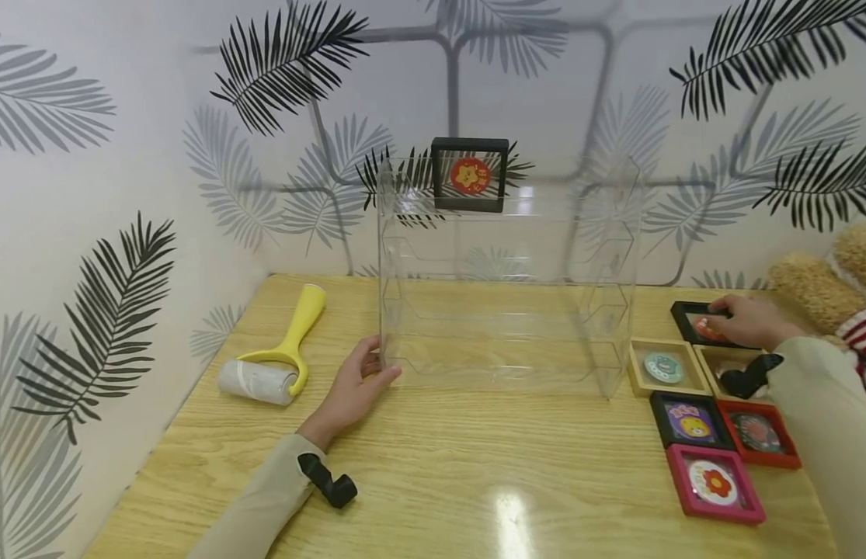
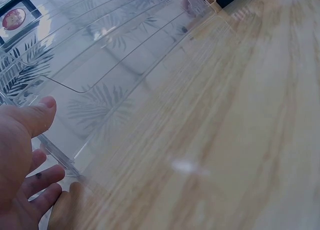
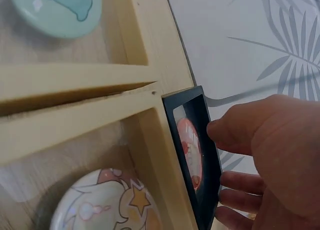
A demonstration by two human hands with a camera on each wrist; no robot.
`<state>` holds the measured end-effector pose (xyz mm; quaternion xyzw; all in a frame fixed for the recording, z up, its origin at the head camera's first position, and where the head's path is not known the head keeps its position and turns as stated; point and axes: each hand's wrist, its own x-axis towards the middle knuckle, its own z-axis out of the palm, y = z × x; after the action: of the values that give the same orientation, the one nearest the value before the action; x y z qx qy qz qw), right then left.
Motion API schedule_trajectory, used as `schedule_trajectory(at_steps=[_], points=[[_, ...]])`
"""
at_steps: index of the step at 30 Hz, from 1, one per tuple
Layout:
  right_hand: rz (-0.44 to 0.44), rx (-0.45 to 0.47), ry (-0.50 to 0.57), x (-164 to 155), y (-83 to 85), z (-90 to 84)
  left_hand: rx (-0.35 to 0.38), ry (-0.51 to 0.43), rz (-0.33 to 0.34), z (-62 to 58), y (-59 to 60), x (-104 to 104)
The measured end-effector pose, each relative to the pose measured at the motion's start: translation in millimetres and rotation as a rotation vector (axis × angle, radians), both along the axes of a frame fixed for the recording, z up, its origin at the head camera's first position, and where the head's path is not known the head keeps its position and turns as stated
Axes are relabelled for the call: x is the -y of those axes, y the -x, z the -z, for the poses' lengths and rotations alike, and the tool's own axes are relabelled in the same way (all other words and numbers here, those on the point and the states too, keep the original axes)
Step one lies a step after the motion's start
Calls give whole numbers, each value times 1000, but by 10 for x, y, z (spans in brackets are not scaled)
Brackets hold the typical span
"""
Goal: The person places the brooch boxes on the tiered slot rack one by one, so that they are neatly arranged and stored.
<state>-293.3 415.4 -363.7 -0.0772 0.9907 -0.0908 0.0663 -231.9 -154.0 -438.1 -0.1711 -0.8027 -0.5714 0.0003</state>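
A clear plastic display rack (image 1: 509,326) with several tiers stands on the wooden table. My left hand (image 1: 352,392) is at its lower left corner, thumb in front of the side panel and fingers around its outer edge. On the top tier sits a black frame (image 1: 471,208) with a red badge showing a yellow star. At the far right my right hand (image 1: 750,320) grips another black frame (image 3: 207,125), thumb on its near side and fingers along its outer edge. This frame holds a red badge (image 3: 190,150) and stands tilted beside a wooden frame (image 3: 150,140).
Below the right hand lie framed badges: a wooden frame with a green badge (image 1: 663,368), a black frame (image 1: 693,420), a red frame (image 1: 758,435) and a pink frame (image 1: 715,483). A yellow-handled lint roller (image 1: 286,345) lies left; a teddy bear (image 1: 817,287) sits right.
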Motion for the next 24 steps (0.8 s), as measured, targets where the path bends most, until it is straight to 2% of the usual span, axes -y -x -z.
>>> schedule_trajectory(at_steps=[6,10,18,24], points=[[43,-25,-34,-54,110,74,-1,0,-16,10,-1,24],[51,-3,-71,-138,159,120,2,14,0,-1,17,-4],[26,72,-150,-161,279,120,22,7,16,-188,-68,-30],[19,83,-105,-166,395,205,27,5,5,-34,-8,29]])
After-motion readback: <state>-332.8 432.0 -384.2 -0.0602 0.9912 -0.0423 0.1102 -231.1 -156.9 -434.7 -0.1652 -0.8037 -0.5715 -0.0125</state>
